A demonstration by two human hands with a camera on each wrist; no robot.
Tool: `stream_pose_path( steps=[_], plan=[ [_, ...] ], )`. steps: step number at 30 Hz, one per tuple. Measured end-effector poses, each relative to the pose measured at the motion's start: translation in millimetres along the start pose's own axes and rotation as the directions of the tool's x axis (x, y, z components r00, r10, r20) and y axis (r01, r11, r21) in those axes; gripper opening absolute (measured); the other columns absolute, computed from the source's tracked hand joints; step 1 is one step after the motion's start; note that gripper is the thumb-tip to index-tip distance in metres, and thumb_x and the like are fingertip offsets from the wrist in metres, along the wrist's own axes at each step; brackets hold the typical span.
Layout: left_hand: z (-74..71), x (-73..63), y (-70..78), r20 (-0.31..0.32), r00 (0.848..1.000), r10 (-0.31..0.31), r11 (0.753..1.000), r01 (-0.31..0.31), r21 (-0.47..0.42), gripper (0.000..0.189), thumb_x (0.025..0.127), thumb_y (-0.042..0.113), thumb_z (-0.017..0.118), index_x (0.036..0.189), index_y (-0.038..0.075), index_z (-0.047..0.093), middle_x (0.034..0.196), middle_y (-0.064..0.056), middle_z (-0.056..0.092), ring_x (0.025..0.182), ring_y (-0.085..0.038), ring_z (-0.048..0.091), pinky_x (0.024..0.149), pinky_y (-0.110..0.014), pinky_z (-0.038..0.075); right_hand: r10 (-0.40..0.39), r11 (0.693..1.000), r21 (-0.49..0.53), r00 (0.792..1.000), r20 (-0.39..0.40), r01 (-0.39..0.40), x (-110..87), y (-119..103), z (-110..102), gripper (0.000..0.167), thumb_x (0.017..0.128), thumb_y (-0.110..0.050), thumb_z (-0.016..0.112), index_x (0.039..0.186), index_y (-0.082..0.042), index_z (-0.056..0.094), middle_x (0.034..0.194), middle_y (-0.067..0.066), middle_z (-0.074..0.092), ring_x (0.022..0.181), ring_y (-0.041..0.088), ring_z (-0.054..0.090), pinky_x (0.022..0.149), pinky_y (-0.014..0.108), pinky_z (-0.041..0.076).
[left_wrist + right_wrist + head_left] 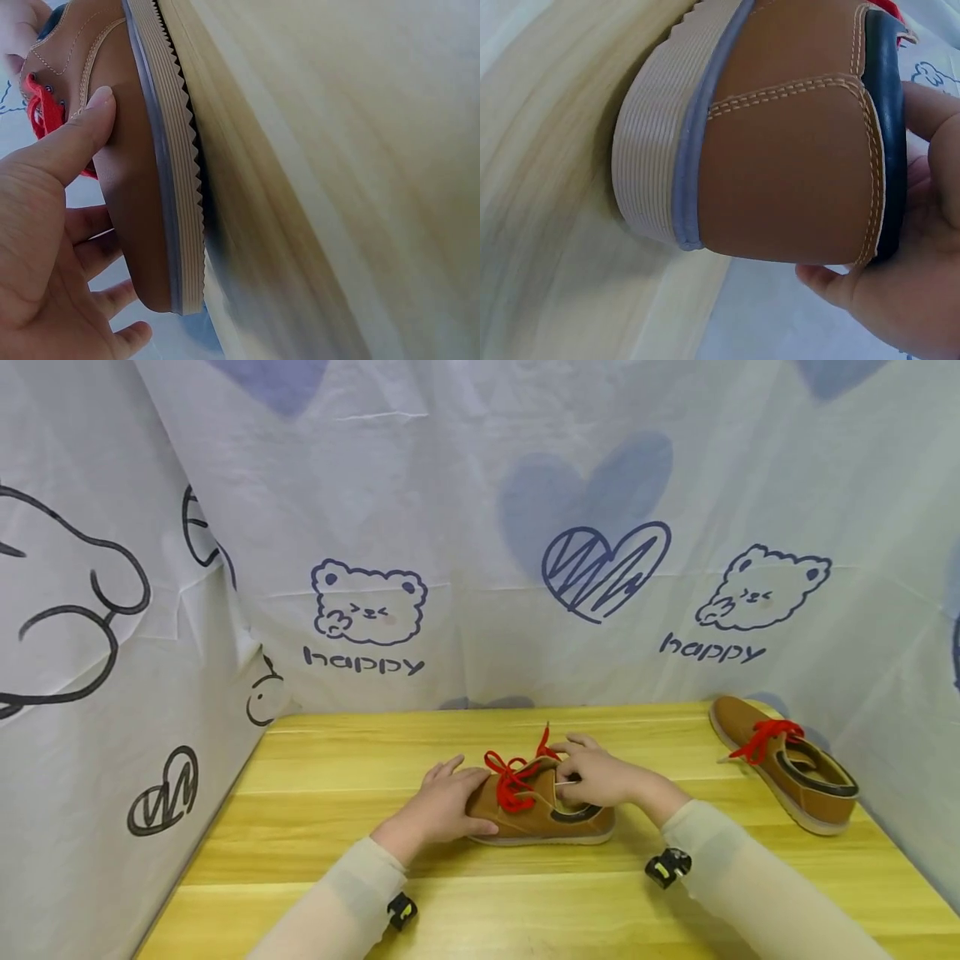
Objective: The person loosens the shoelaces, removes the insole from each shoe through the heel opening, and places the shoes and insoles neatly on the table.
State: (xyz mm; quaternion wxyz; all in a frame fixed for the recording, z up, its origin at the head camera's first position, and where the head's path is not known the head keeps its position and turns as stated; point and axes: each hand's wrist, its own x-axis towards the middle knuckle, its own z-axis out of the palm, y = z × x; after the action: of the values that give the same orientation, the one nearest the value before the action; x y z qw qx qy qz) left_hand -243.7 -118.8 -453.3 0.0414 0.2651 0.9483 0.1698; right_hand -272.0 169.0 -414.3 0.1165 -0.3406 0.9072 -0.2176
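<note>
A brown shoe point(536, 827) with red laces point(513, 783) tied in a bow stands sole down on the table, toe to the left. My left hand point(442, 806) grips its toe; in the left wrist view the thumb point(94, 124) presses the near side, the other fingers reaching round the far side. At the shoe's opening, my right hand point(600, 775) has its fingers curled by the tongue point(550, 777), seeming to pinch its edge. The right wrist view shows the heel point(795, 187) and dark collar point(885, 142), which hide the right fingertips.
A second brown shoe point(806, 781) with red laces stands at the right side of the wooden table point(315, 827). White cloth point(465, 527) printed with hearts and bears hangs behind the table and along its sides.
</note>
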Motion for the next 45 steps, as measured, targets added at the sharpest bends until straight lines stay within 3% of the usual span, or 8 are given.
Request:
stream_pose_path(
  steps=[10,15,17,20,31,37,41,45],
  plan=[
    [-0.7,2.6,2.7,-0.002,1.0,0.005,1.0,-0.005,-0.03,0.079,0.08,0.051,0.081,0.143,0.011,0.055,0.147,-0.007,0.054,0.145,-0.045,0.028,0.116,-0.062,0.017,0.004,0.988,0.157,1.0,0.009,-0.005,-5.5,11,-5,0.031,0.096,-0.017,0.06,0.065,-0.018,0.054,0.154,0.023,0.039,0.145,0.052,0.018,0.111,0.073,0.015],
    [-0.9,3.9,3.6,0.002,1.0,0.015,1.0,-0.015,-0.009,0.078,0.08,0.051,0.081,0.143,0.012,0.056,0.147,-0.005,0.054,0.145,-0.045,0.028,0.117,-0.061,0.017,0.018,0.952,0.304,1.0,0.025,-0.025,-11.8,16,-7,0.032,0.097,-0.015,0.059,0.066,-0.012,0.052,0.153,0.026,0.037,0.142,0.049,0.03,0.097,0.054,0.038],
    [-1.4,4.5,4.4,0.004,1.0,0.019,1.0,-0.019,0.015,0.078,0.08,0.051,0.08,0.144,0.014,0.056,0.147,-0.004,0.054,0.145,-0.044,0.028,0.117,-0.06,0.017,0.036,0.935,0.351,0.999,0.025,-0.043,-15.1,17,-9,0.032,0.098,-0.016,0.059,0.067,-0.01,0.052,0.154,0.027,0.037,0.141,0.048,0.033,0.088,0.047,0.039],
    [-2.5,4.9,6.6,0.005,0.999,0.035,0.998,-0.035,0.046,0.077,0.08,0.052,0.08,0.143,0.014,0.056,0.146,-0.004,0.055,0.145,-0.043,0.029,0.117,-0.059,0.019,0.058,0.921,0.385,0.998,0.021,-0.062,-19.9,20,-12,0.028,0.097,-0.014,0.058,0.069,-0.008,0.054,0.154,0.026,0.037,0.14,0.049,0.034,0.089,0.045,0.039],
    [-0.7,4.3,7.9,0.007,1.0,0.027,0.996,-0.028,0.09,0.076,0.079,0.055,0.079,0.143,0.018,0.057,0.145,-0.001,0.056,0.145,-0.04,0.031,0.117,-0.058,0.021,0.06,0.84,0.539,0.998,0.013,-0.058,-25.1,33,-6,0.024,0.098,-0.012,0.056,0.076,-0.002,0.056,0.154,0.026,0.036,0.142,0.05,0.028,0.102,0.051,0.036],
    [-0.6,3.2,6.2,0.008,0.999,0.039,0.995,-0.04,0.09,0.075,0.079,0.054,0.08,0.142,0.018,0.058,0.144,-0.001,0.057,0.144,-0.039,0.033,0.117,-0.057,0.022,0.052,0.777,0.629,0.999,-0.013,-0.032,-27.8,39,-9,0.025,0.098,-0.01,0.052,0.076,0.001,0.051,0.155,0.027,0.035,0.145,0.051,0.019,0.108,0.063,0.025],
    [-0.9,1.6,2.4,0.0,0.999,0.046,0.995,-0.046,0.089,0.074,0.079,0.053,0.081,0.141,0.018,0.059,0.143,-0.001,0.057,0.144,-0.039,0.034,0.117,-0.057,0.022,0.05,0.767,0.641,0.998,-0.023,-0.024,-32.1,44,-14,0.025,0.098,-0.011,0.053,0.075,-0.001,0.05,0.155,0.025,0.036,0.146,0.05,0.018,0.109,0.07,0.018],
    [-2.2,-0.7,-3.5,-0.005,0.999,0.044,0.996,-0.044,0.081,0.074,0.078,0.052,0.081,0.14,0.018,0.059,0.143,-0.001,0.057,0.144,-0.039,0.033,0.117,-0.059,0.022,0.051,0.771,0.636,0.998,-0.046,-0.01,-36.8,49,-22,0.025,0.099,-0.011,0.052,0.075,-0.002,0.052,0.154,0.023,0.039,0.146,0.049,0.019,0.108,0.067,0.02]
  ],
)
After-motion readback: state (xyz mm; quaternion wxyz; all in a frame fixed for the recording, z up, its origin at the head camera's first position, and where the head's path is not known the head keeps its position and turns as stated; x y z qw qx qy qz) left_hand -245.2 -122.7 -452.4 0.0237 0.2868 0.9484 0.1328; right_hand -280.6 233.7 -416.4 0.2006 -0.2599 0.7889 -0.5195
